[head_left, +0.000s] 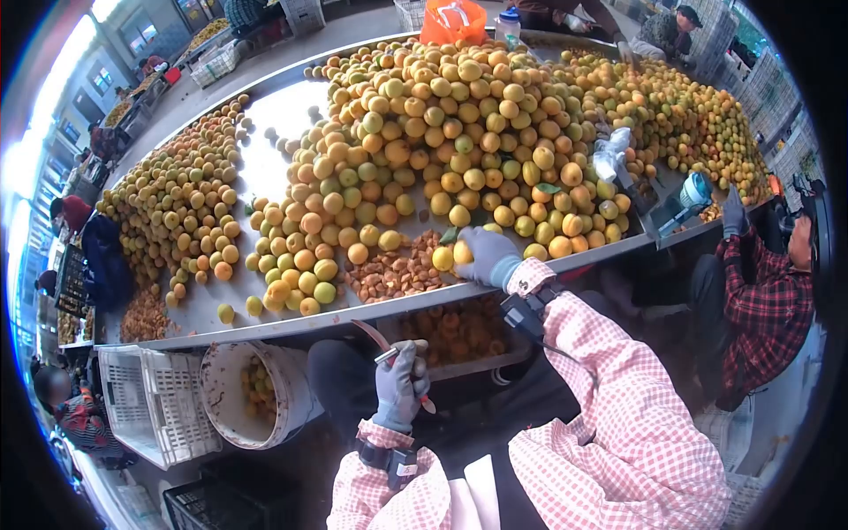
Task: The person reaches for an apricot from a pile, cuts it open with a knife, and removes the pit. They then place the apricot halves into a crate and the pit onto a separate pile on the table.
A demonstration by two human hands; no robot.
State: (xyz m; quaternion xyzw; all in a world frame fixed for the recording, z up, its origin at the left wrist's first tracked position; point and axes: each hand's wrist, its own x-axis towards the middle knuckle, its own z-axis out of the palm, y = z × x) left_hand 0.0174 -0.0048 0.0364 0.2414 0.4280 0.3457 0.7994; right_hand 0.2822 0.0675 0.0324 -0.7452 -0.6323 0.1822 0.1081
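My left hand (402, 387), in a grey glove, is closed around a curved hand tool (369, 334) in front of the table's near edge. A reddish curved arm sticks out above the fist and an orange tip below; the rest is hidden in the palm. At the near edge of the metal table (371, 311), my right hand (491, 258), also gloved, has its fingers around a yellow apricot (462, 253). Another apricot (442, 258) lies just left of it. Brown apricot pits (397, 272) are heaped beside that hand, with the large apricot pile (459, 132) behind.
Below the table edge sits a tray of pitted apricot pieces (459, 334). A white bucket (291, 402) and stacked white crates (159, 397) stand at left. A person in a plaid shirt (768, 309) sits at right, near a turquoise-topped item (695, 191). An orange bag (453, 21) rests behind the pile.
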